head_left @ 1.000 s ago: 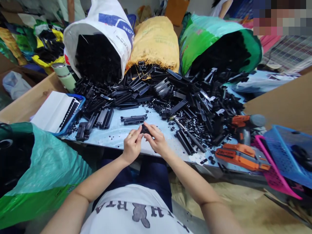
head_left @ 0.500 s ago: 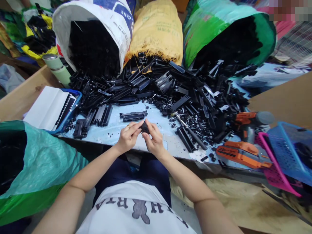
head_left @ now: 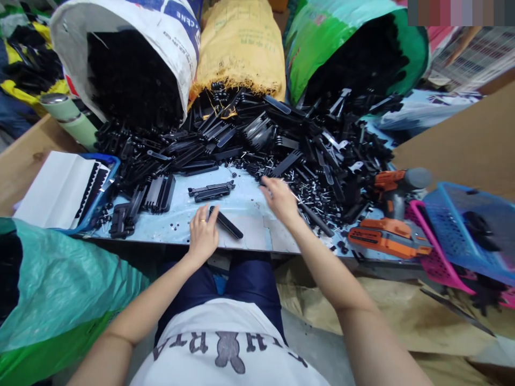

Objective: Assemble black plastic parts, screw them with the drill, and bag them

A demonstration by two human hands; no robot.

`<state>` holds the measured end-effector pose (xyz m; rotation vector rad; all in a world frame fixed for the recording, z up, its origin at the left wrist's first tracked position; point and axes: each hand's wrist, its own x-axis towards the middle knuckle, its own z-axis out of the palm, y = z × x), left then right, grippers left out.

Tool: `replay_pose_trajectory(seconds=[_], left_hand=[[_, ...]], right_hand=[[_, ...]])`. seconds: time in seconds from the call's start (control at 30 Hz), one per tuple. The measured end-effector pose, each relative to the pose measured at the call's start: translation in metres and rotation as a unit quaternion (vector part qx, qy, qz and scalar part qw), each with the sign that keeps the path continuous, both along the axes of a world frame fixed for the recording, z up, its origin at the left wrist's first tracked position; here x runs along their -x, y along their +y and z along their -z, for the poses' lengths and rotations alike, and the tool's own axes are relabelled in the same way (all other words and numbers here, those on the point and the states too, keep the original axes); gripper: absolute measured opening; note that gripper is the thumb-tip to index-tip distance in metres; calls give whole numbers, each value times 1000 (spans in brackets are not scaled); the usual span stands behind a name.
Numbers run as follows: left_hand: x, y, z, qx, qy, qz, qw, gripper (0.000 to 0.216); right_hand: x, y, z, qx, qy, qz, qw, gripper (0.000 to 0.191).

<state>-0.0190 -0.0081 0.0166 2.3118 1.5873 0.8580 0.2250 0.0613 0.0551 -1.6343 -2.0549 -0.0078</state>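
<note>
In the head view, a long, narrow black bar with a smooth surface point(head_left: 229, 223) lies aslant just below the centre of the frame, on the front part of a table with a light-blue covering point(head_left: 250, 197). The person's left hand point(head_left: 203, 230) is at the upper-left end of this bar. The thumb and forefinger are close about that end and the other fingers are half bent, but I cannot tell whether they pinch it or only touch it. The right hand point(head_left: 282, 201), right of the centre, has its fingers bent forward at the edge of a heap of small black pieces and silver-coloured screws point(head_left: 319, 198); whether the tips are pinching something, I cannot tell.

In my judgement, the bar is rather light and stiff, not fragile, though it may slide a little under dry fingers. It would be best held across its long narrow sides, near the middle for balance, or at one end.
</note>
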Motion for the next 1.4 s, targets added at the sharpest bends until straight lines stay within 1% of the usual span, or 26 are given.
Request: replay_pose_trajectory(seconds=[0.07, 0.1, 0.13, 0.2, 0.27, 0.3, 0.33, 0.37, 0.43, 0.47, 0.5, 0.53, 0.6, 0.63, 0.7, 0.73, 0.77, 0.83, 0.9, 0.93, 0.97, 1.07, 1.17, 1.23, 1.3, 1.4], left_hand=[[2, 11, -4, -10, 114, 133, 984, 48], [2, 18, -6, -12, 155, 187, 970, 46], [2, 24, -8, -13, 187, 222, 957, 44], [-1, 33, -11, -13, 230, 236, 944, 40], [-4, 34, -14, -14, 255, 221, 941, 35], [-4, 33, -15, -16, 263, 209, 942, 33], [-4, 31, -16, -17, 270, 200, 942, 32], [-4, 28, -17, -17, 275, 194, 941, 31], [-3, 24, -17, -16, 283, 185, 941, 31], [-3, 22, -17, -15, 285, 181, 941, 31], [-3, 21, -17, -14, 286, 177, 942, 30], [-3, 21, -17, -13, 287, 173, 942, 30], [-3, 21, -17, -9, 292, 162, 943, 30], [-4, 21, -17, -7, 294, 157, 943, 30], [-4, 21, -17, -1, 298, 149, 943, 31], [-4, 21, -17, 1, 299, 145, 943, 31], [-3, 21, -16, 3, 301, 144, 943, 31], [-3, 21, -13, 9, 304, 142, 942, 31], [-4, 21, -10, 16, 301, 139, 943, 30], [-5, 22, -9, 21, 297, 137, 945, 29], [-6, 22, -8, 28, 292, 135, 947, 29], [-7, 24, -8, 43, 276, 140, 950, 32], [-5, 23, -9, 35, 268, 150, 951, 34], [-4, 23, -9, 29, 260, 150, 953, 35], [-2, 23, -8, 25, 248, 149, 957, 34], [-2, 25, -5, 17, 236, 160, 958, 32]], right_hand=[[-41, 18, -12, -5, -70, 105, 992, 39], [-60, 26, -19, -6, -95, 145, 985, 39], [-78, 33, -25, -10, -113, 180, 977, 38], [-109, 45, -38, -27, -128, 237, 963, 37], [-130, 55, -49, -35, -134, 269, 953, 35], [-135, 58, -54, -25, -139, 263, 954, 33], [-135, 61, -56, -7, -148, 236, 960, 31], [-131, 63, -57, 15, -162, 187, 969, 28], [-109, 64, -53, 50, -212, 45, 975, 23], [-94, 63, -47, 53, -243, -24, 968, 22], [-77, 63, -40, 48, -277, -75, 957, 23], [-62, 62, -31, 39, -309, -102, 945, 26], [-39, 65, -16, 32, -353, -108, 929, 33], [-34, 69, -11, 36, -361, -105, 926, 34], [-36, 82, -8, 48, -338, -103, 934, 34], [-43, 90, -10, 44, -302, -92, 948, 35], [-51, 99, -14, 29, -250, -63, 966, 37], [-69, 116, -25, -15, -118, 31, 992, 41], [-82, 130, -34, -38, -22, 105, 993, 44], [-85, 135, -36, -36, -7, 120, 992, 45], [-85, 137, -37, -29, -16, 121, 992, 43], [-73, 135, -34, -25, -110, 89, 990, 28], [-58, 123, -26, -30, -208, -6, 978, 28], [-52, 116, -20, -5, -264, -87, 960, 29], [-48, 113, -15, 26, -309, -149, 939, 27], [-45, 119, -13, 45, -348, -192, 917, 23]])
